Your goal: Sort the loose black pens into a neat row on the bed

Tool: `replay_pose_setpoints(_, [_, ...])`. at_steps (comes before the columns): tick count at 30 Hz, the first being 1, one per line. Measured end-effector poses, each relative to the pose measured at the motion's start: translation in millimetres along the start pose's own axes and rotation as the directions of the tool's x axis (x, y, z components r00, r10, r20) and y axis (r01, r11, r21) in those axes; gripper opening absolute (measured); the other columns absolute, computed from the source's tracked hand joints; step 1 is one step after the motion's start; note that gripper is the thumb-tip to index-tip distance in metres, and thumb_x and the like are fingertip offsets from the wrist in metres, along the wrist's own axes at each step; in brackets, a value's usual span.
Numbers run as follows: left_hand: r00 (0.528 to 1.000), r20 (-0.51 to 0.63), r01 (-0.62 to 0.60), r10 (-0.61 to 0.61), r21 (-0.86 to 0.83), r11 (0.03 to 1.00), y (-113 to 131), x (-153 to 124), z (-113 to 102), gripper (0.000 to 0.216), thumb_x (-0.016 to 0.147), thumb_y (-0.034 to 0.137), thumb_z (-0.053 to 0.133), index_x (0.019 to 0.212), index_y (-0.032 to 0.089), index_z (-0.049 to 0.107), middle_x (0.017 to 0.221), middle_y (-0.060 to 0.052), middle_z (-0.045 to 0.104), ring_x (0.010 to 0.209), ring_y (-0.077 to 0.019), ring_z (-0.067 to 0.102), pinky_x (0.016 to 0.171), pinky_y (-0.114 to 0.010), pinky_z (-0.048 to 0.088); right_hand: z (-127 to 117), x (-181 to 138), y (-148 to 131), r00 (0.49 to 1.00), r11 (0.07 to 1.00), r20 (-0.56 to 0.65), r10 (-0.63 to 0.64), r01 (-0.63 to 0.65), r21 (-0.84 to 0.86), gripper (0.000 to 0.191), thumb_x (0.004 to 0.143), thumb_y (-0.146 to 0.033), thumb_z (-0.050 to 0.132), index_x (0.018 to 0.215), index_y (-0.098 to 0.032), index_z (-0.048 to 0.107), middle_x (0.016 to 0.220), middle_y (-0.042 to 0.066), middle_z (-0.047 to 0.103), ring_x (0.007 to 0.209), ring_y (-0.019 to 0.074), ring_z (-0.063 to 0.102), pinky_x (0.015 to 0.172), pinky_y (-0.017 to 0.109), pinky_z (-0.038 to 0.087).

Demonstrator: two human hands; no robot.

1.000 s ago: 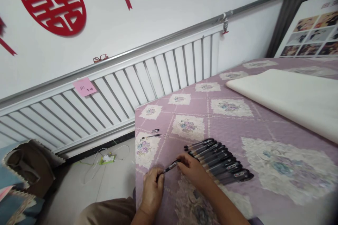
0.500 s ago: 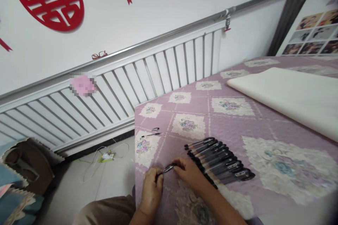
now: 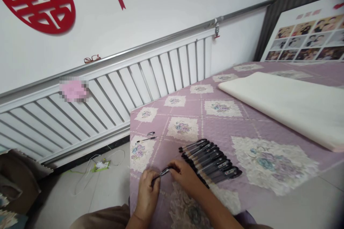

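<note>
A black gel pen point(image 3: 164, 172) is stretched between my two hands, low over the near left part of the table. My left hand point(image 3: 148, 186) is closed around its barrel end, and my right hand point(image 3: 182, 175) pinches the capped end. Just beyond my right wrist lies a row of several capped pens point(image 3: 212, 161), side by side with clear barrels and black caps. Farther off, near the left edge, a thin uncapped pen point(image 3: 146, 139) and a separate black cap point(image 3: 151, 134) rest on the cloth.
A purple floral tablecloth point(image 3: 220, 125) covers the table, with a folded cream sheet point(image 3: 282, 103) at the right. Behind the left edge runs a white radiator point(image 3: 150, 78). A power strip point(image 3: 102, 165) with cables lies on the floor at left.
The whole view has shifted, so the scene sits farther left. Both hands keep the same hold on the pen, with little visible movement between them.
</note>
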State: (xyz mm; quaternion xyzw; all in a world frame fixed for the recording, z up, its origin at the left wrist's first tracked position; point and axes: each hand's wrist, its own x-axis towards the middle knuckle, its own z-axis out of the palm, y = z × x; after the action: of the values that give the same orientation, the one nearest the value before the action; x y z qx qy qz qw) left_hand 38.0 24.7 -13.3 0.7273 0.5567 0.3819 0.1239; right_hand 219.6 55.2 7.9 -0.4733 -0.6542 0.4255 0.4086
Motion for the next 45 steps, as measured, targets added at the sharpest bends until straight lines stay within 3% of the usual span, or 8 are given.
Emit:
replay_pose_setpoints(5, [0.999, -0.013, 0.038, -0.038, -0.039, 0.999, 6, 12, 12, 0.013, 0.081, 0.021, 0.049, 0.08, 0.021, 0.062, 0.081, -0.004, 0.059, 0.08, -0.0189, 0.055, 0.073, -0.032, 0.046, -16, -6, -7, 0.996, 0.999, -0.089, -0.012, 0.009, -0.035, 0.026, 0.077, -0.026, 0.051, 0.1, -0.018, 0.062, 0.09, 0.006, 0.069, 0.083, 0.0196, 0.063, 0.076, 0.031, 0.046])
replay_pose_setpoints(8, [0.997, 0.014, 0.071, -0.07, -0.039, 0.997, 19, 30, 24, 0.013, 0.08, 0.019, 0.049, 0.079, 0.02, 0.062, 0.08, -0.003, 0.059, 0.078, -0.0171, 0.054, 0.072, -0.029, 0.044, -34, -8, -11, 0.972, 0.999, -0.231, -0.044, 0.045, 0.0, 0.024, 0.081, -0.031, 0.05, 0.099, -0.019, 0.061, 0.094, 0.007, 0.069, 0.086, 0.0205, 0.063, 0.079, 0.032, 0.047])
replay_pose_setpoints(16, [0.976, 0.204, 0.051, -0.074, 0.116, 0.992, 73, 86, 69, 0.01, 0.078, 0.016, 0.053, 0.079, 0.019, 0.063, 0.081, -0.002, 0.062, 0.08, -0.0165, 0.055, 0.073, -0.028, 0.041, -87, -9, 1, 0.776, 0.966, -0.612, 0.155, 0.01, 0.257, 0.029, 0.082, -0.045, 0.051, 0.095, -0.02, 0.059, 0.079, 0.003, 0.067, 0.073, 0.0183, 0.063, 0.069, 0.03, 0.05])
replay_pose_setpoints(20, [0.966, 0.249, 0.029, -0.066, 0.151, 0.988, 89, 99, 91, 0.009, 0.077, 0.019, 0.055, 0.081, 0.02, 0.064, 0.083, -0.002, 0.064, 0.083, -0.0183, 0.056, 0.077, -0.03, 0.04, -101, -10, 5, 0.686, 0.924, -0.689, 0.232, 0.066, 0.377, 0.027, 0.079, -0.044, 0.057, 0.092, -0.02, 0.059, 0.076, 0.001, 0.065, 0.069, 0.015, 0.061, 0.068, 0.027, 0.05])
replay_pose_setpoints(24, [0.957, 0.28, 0.016, -0.07, 0.19, 0.982, 96, 105, 104, 0.011, 0.078, 0.021, 0.054, 0.082, 0.02, 0.064, 0.085, -0.004, 0.064, 0.086, -0.0201, 0.055, 0.079, -0.032, 0.04, -106, -12, 3, 0.649, 0.911, -0.715, 0.261, 0.08, 0.404, 0.027, 0.077, -0.044, 0.059, 0.09, -0.02, 0.06, 0.071, -0.001, 0.064, 0.065, 0.0133, 0.06, 0.066, 0.026, 0.05])
replay_pose_setpoints(34, [0.957, 0.285, -0.106, 0.059, 0.152, 0.983, 91, 106, 102, 0.014, 0.083, 0.026, 0.054, 0.092, 0.023, 0.065, 0.093, -0.004, 0.061, 0.094, -0.0203, 0.053, 0.085, -0.033, 0.039, -98, -5, 5, 0.708, 0.919, -0.669, 0.226, 0.074, 0.388, 0.034, 0.076, -0.05, 0.058, 0.091, -0.02, 0.061, 0.073, 0.001, 0.065, 0.067, 0.0159, 0.061, 0.065, 0.027, 0.051])
replay_pose_setpoints(38, [0.982, 0.149, -0.146, 0.118, 0.196, 0.97, 58, 111, 82, 0.02, 0.084, 0.021, 0.051, 0.1, 0.023, 0.063, 0.1, -0.005, 0.06, 0.097, -0.0197, 0.052, 0.09, -0.035, 0.038, -88, -1, 0, 0.758, 0.928, -0.621, 0.201, 0.057, 0.369, 0.034, 0.077, -0.051, 0.056, 0.092, -0.02, 0.06, 0.074, 0.002, 0.066, 0.068, 0.0169, 0.061, 0.065, 0.028, 0.051])
replay_pose_setpoints(45, [0.996, 0.001, 0.087, -0.093, 0.369, 0.926, -27, 140, 24, 0.028, 0.082, 0.018, 0.049, 0.108, 0.019, 0.06, 0.11, -0.009, 0.059, 0.108, -0.0236, 0.049, 0.095, -0.038, 0.035, -65, 3, -7, 0.91, 0.945, -0.407, 0.074, 0.066, 0.319, 0.027, 0.081, -0.044, 0.053, 0.089, -0.02, 0.06, 0.075, 0.002, 0.065, 0.069, 0.0163, 0.059, 0.065, 0.026, 0.048])
